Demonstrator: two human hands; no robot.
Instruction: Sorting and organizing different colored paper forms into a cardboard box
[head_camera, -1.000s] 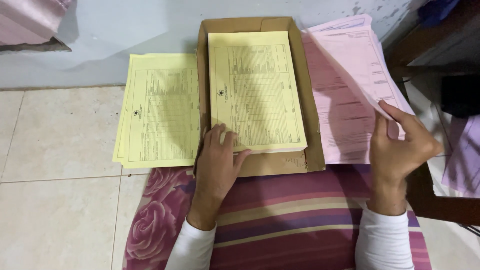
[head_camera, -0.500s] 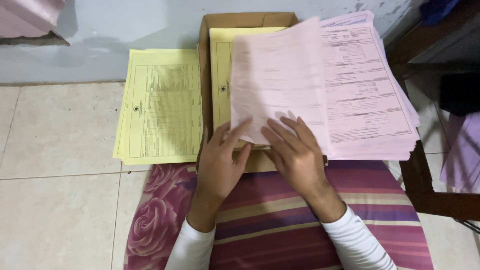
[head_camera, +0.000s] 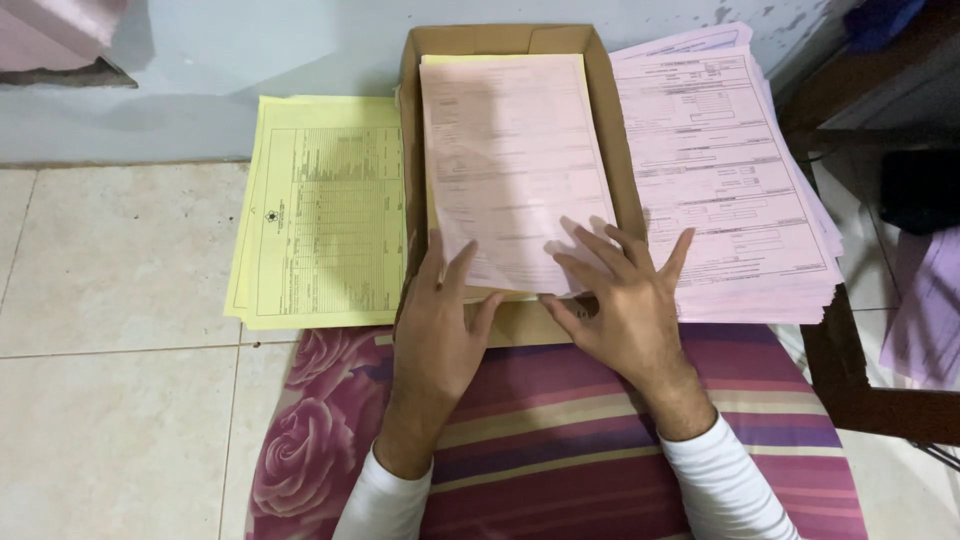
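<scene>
Both hands, left (head_camera: 437, 318) and right (head_camera: 622, 300), grips released, flatten pink sheet (head_camera: 510, 160) lying lengthwise toward wall.

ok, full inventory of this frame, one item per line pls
cardboard box: one, brown, open, centre against the wall
pink sheet: one, pink, on top of the pile in the box
yellow pile in box: one, yellow, only its top edge shows
yellow forms: one stack, yellow, on the floor left of the box
pink forms: one stack, pink, right of the box
striped cloth: one, purple and pink with roses, nearest the camera
floor tiles: cream, left
left hand: on the sheet's near edge
right hand: flat, fingers spread on the sheet's near corner
</scene>
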